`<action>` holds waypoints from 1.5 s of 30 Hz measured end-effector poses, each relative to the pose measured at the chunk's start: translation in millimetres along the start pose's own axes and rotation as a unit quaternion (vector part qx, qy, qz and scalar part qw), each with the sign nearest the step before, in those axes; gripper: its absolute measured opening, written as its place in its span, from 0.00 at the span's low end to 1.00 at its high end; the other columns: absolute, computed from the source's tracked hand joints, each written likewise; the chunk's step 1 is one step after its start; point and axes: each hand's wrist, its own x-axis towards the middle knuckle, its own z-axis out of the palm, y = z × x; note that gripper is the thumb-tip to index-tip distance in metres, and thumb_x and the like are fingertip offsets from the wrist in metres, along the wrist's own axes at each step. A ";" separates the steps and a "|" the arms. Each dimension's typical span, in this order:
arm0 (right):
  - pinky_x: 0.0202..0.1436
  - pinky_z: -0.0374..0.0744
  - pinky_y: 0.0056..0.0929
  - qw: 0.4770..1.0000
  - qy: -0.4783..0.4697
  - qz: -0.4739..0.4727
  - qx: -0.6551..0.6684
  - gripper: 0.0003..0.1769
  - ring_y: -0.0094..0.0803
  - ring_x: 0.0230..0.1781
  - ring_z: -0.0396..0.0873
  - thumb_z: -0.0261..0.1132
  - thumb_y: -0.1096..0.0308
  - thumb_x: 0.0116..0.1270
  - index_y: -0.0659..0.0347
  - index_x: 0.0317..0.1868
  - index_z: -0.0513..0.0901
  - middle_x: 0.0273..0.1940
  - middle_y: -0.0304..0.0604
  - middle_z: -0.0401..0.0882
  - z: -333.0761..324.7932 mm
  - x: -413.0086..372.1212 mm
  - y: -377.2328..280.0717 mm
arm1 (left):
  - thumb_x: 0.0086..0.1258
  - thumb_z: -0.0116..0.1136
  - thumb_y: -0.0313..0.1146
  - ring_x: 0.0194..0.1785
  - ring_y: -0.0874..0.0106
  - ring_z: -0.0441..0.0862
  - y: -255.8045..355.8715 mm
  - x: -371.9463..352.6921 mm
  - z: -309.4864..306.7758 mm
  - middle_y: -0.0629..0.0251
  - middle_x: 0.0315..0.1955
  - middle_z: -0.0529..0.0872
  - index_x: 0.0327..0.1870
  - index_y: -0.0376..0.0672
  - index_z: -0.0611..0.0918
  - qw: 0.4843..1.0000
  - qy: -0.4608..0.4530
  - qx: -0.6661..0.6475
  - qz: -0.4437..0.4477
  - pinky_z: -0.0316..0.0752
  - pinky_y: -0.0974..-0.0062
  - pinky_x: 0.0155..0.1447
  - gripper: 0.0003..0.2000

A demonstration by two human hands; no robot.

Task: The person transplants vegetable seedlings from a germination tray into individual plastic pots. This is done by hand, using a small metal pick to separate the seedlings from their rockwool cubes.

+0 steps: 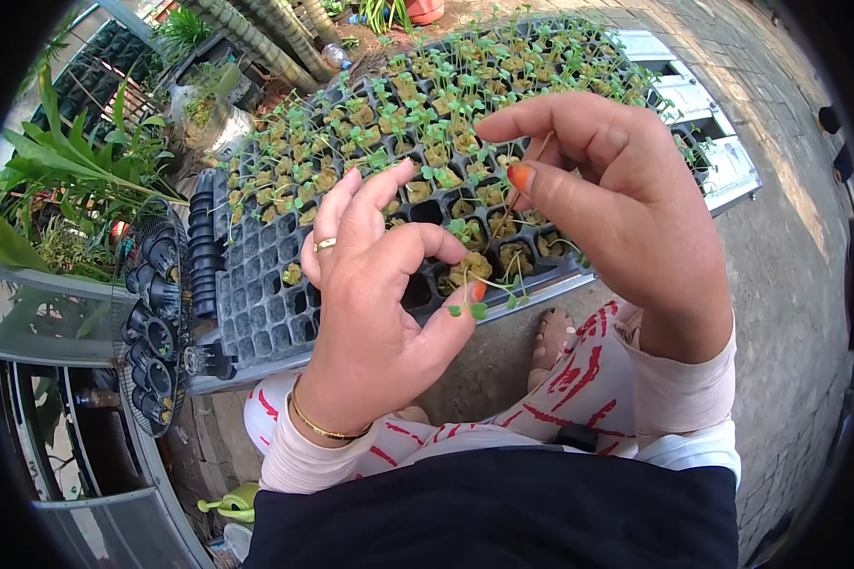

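My left fingers (427,242) pinch a seedling plug (471,266) above the seedling tray's (256,313) near edge; a light grip spares its roots. My right fingers (552,187) hold a thin stick (513,203), best angled clear of stems.

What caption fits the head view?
Left hand at a sprouted plug, right hand holding a thin stick, over a tray.

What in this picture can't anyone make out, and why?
All in the head view:
Part of the tray: covered by the left hand.
Held seedling's roots: hidden in its brown plug.
Far seedlings: too small to count.
Thin stick's upper end: behind the right hand.
Dark objects at right: blurred, near the dark rim.
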 end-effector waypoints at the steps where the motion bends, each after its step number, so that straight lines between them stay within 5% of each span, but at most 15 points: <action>1: 0.37 0.71 0.17 0.999 0.016 0.004 0.029 0.15 0.17 0.31 0.73 0.59 0.78 0.60 0.69 0.48 0.81 0.28 0.33 0.77 -1.2 0.0 -1.0 | 0.46 0.68 0.31 0.66 0.44 0.59 -2.1 1.1 -1.1 0.47 0.59 0.71 0.34 0.45 0.82 1.000 0.001 0.000 -0.001 0.46 0.48 0.67 0.13; 14: 0.45 0.72 0.18 0.984 0.110 -0.074 0.119 0.19 0.20 0.35 0.76 0.59 0.70 0.64 0.69 0.54 0.79 0.30 0.37 0.79 -5.1 2.3 -5.8 | 0.51 0.66 0.26 0.63 0.61 0.70 -17.2 1.8 -22.9 0.52 0.50 0.79 0.36 0.39 0.79 0.956 0.023 -0.286 -0.057 0.60 0.64 0.65 0.11; 20: 0.45 0.72 0.18 0.973 0.093 -0.091 0.192 0.21 0.19 0.35 0.76 0.59 0.70 0.64 0.71 0.56 0.76 0.31 0.37 0.79 0.8 1.5 -4.7 | 0.58 0.64 0.21 0.50 0.67 0.82 -12.4 -17.6 -38.3 0.55 0.43 0.84 0.44 0.35 0.76 0.815 0.039 -0.563 -0.131 0.74 0.70 0.57 0.13; 21: 0.45 0.72 0.18 0.973 0.084 -0.088 0.197 0.21 0.19 0.35 0.76 0.58 0.71 0.64 0.71 0.56 0.76 0.31 0.37 0.79 2.0 0.9 -5.5 | 0.60 0.64 0.31 0.51 0.57 0.82 -11.9 -19.9 -40.1 0.46 0.40 0.84 0.47 0.34 0.72 0.826 0.028 -0.543 -0.147 0.72 0.59 0.62 0.18; 24: 0.45 0.72 0.19 0.972 0.074 -0.081 0.207 0.21 0.19 0.36 0.76 0.58 0.71 0.64 0.71 0.56 0.76 0.30 0.36 0.78 8.7 -0.7 -9.2 | 0.61 0.64 0.31 0.49 0.57 0.83 -17.4 -27.0 -37.2 0.47 0.40 0.84 0.47 0.33 0.72 0.786 0.026 -0.593 -0.174 0.76 0.59 0.58 0.18; 29: 0.44 0.73 0.19 0.968 0.050 -0.092 0.227 0.21 0.21 0.36 0.77 0.59 0.72 0.65 0.73 0.57 0.74 0.31 0.37 0.78 22.1 -3.6 -14.9 | 0.64 0.61 0.25 0.45 0.63 0.85 -22.7 -40.7 -27.0 0.53 0.40 0.84 0.54 0.32 0.74 0.789 0.078 -0.586 -0.170 0.82 0.69 0.46 0.18; 33: 0.44 0.72 0.19 0.966 0.051 -0.121 0.224 0.22 0.22 0.35 0.76 0.58 0.73 0.65 0.75 0.58 0.72 0.32 0.39 0.78 29.9 -7.2 -19.1 | 0.63 0.63 0.21 0.45 0.74 0.82 -25.1 -50.5 -24.3 0.60 0.41 0.84 0.55 0.31 0.77 0.775 0.101 -0.601 -0.166 0.80 0.76 0.50 0.18; 38: 0.44 0.69 0.25 0.954 0.138 -0.230 0.137 0.23 0.26 0.35 0.73 0.59 0.71 0.65 0.74 0.58 0.71 0.32 0.42 0.78 45.1 -18.0 -29.1 | 0.61 0.62 0.16 0.46 0.76 0.81 -38.2 -59.2 -19.4 0.61 0.42 0.83 0.53 0.30 0.77 0.787 0.112 -0.591 -0.134 0.78 0.79 0.52 0.18; 40: 0.42 0.67 0.31 0.942 0.164 -0.273 0.106 0.21 0.28 0.34 0.70 0.59 0.68 0.66 0.65 0.59 0.73 0.31 0.42 0.79 50.9 -26.8 -28.5 | 0.61 0.61 0.15 0.47 0.76 0.81 -39.6 -59.6 -18.8 0.61 0.42 0.82 0.51 0.29 0.77 0.782 0.131 -0.600 -0.101 0.78 0.79 0.51 0.16; 42: 0.40 0.66 0.31 0.919 0.084 -0.384 -0.012 0.21 0.29 0.32 0.68 0.60 0.67 0.67 0.60 0.59 0.73 0.29 0.41 0.79 43.1 -25.9 -32.1 | 0.60 0.61 0.13 0.48 0.74 0.80 -43.2 -62.1 -20.0 0.61 0.43 0.79 0.50 0.28 0.77 0.793 0.135 -0.585 -0.105 0.78 0.78 0.53 0.16; 45: 0.36 0.66 0.31 0.907 0.046 -0.400 -0.120 0.16 0.30 0.30 0.69 0.61 0.64 0.67 0.51 0.55 0.75 0.31 0.37 0.80 47.8 -32.1 -43.9 | 0.58 0.61 0.11 0.48 0.72 0.80 -43.0 -61.9 -18.7 0.61 0.45 0.76 0.50 0.28 0.77 0.799 0.161 -0.574 -0.081 0.79 0.76 0.53 0.17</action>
